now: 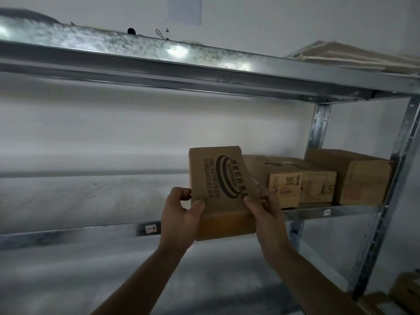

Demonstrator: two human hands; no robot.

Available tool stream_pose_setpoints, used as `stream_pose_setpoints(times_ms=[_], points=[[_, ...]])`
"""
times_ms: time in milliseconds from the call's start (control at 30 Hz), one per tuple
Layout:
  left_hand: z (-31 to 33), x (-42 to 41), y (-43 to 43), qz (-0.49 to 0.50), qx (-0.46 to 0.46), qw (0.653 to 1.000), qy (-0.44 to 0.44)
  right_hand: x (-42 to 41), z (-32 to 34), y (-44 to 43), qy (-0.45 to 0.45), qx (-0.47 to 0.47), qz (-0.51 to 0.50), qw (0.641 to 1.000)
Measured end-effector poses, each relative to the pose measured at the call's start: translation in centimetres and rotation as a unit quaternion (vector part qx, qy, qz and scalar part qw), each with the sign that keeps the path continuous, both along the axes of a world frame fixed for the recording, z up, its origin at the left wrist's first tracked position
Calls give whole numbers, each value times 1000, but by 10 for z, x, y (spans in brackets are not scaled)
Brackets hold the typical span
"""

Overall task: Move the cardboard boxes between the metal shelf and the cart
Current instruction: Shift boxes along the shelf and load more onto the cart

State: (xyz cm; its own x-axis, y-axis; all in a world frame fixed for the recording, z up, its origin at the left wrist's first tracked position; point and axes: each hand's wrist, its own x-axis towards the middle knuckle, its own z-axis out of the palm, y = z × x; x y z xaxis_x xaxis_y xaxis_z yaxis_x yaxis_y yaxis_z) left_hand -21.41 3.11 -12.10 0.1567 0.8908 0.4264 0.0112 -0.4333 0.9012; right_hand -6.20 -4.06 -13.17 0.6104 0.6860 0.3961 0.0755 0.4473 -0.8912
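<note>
A small cardboard box [218, 178] with black printed text and a round logo is held at the front edge of the middle level of the metal shelf [91, 196]. My left hand [179, 214] grips its left side, thumb on the top face. My right hand [263, 210] grips its right side. The box overhangs the shelf's front rail and tilts toward me. Two more cardboard boxes stand on the same level to the right: one with a white label and "LS" [302, 180], and a larger plain one [354, 176]. The cart is out of view.
The upper shelf level [159, 57] runs across above, with folded pale sheets [354, 57] on its right end. Shelf uprights [386, 196] stand at the right. More cardboard boxes [400, 296] sit low at the bottom right. A white wall is behind.
</note>
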Motion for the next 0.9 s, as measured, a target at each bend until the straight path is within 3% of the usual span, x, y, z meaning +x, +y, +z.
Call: stream_pose_setpoints(times_ms=[167,500,733,900], points=[[-6,2,-52,-28,31,999,13,7,-10,-58,-24,-6,-13,1000],[-33,53,-178,-153,-12,987,50,53,-37,-215,13,-27,-94,995],[-55,119,-261,-287,-103,951,51,99,-63,-330,85,-50,-161,982],[-79,163,-303,-363,-129,917,104,129,-83,-390,117,-56,-209,969]])
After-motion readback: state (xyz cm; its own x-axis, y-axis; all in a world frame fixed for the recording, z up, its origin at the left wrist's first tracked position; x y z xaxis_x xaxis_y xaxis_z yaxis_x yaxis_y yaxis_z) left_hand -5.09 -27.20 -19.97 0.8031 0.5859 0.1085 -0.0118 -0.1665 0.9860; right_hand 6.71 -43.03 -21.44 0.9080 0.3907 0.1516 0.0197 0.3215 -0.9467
